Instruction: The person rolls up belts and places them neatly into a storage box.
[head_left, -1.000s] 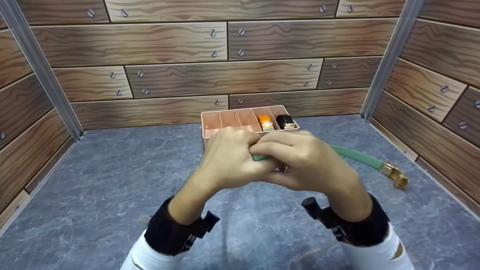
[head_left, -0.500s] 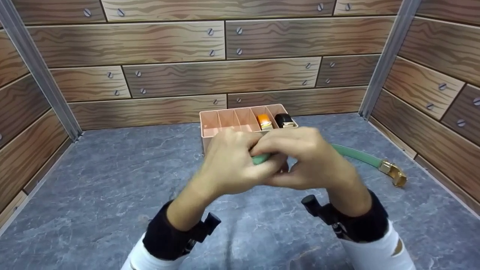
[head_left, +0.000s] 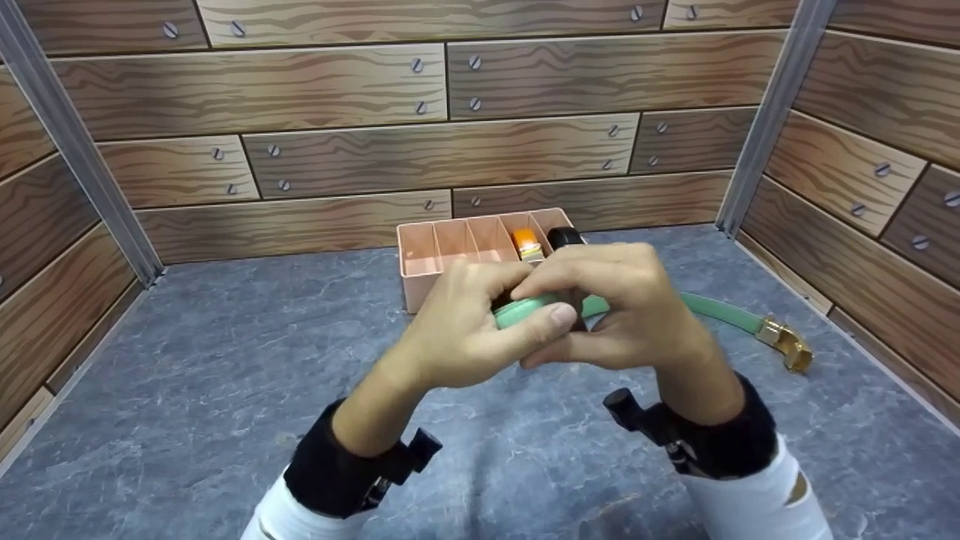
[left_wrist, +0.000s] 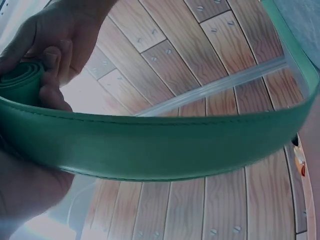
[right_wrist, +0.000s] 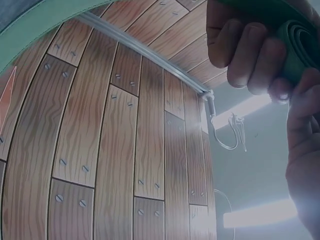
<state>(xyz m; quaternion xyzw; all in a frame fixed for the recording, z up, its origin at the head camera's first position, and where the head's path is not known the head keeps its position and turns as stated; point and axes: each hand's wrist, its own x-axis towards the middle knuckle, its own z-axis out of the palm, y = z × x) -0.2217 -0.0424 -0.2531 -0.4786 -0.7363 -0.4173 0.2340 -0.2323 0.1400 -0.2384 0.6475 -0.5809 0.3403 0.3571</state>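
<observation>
A green belt (head_left: pixel 716 311) with stitched edges is partly rolled into a coil (head_left: pixel 523 310) between the two hands. My left hand (head_left: pixel 461 337) grips this coil, its thumb lying along the near side. Bent fingers of my right hand (head_left: pixel 630 307) hold the coil from the right, with the thumb below. In the left wrist view the unrolled strap (left_wrist: pixel 150 145) sweeps across from the layered roll (left_wrist: pixel 21 82). The right wrist view shows the roll (right_wrist: pixel 297 50) beside curled fingers. The belt's gold buckle (head_left: pixel 786 345) lies on the table at the right.
Behind the hands stands a pink divided box (head_left: pixel 420 291). An orange belt roll (head_left: pixel 526 241) and a black one (head_left: pixel 564 237) occupy its right compartments. Wood-patterned walls (head_left: pixel 337 161) enclose the blue-grey marbled table (head_left: pixel 225 360).
The left thumb has extended to the right over the coil, and more green shows between the hands. The right hand has risen slightly. The buckle end stays about where it was.
</observation>
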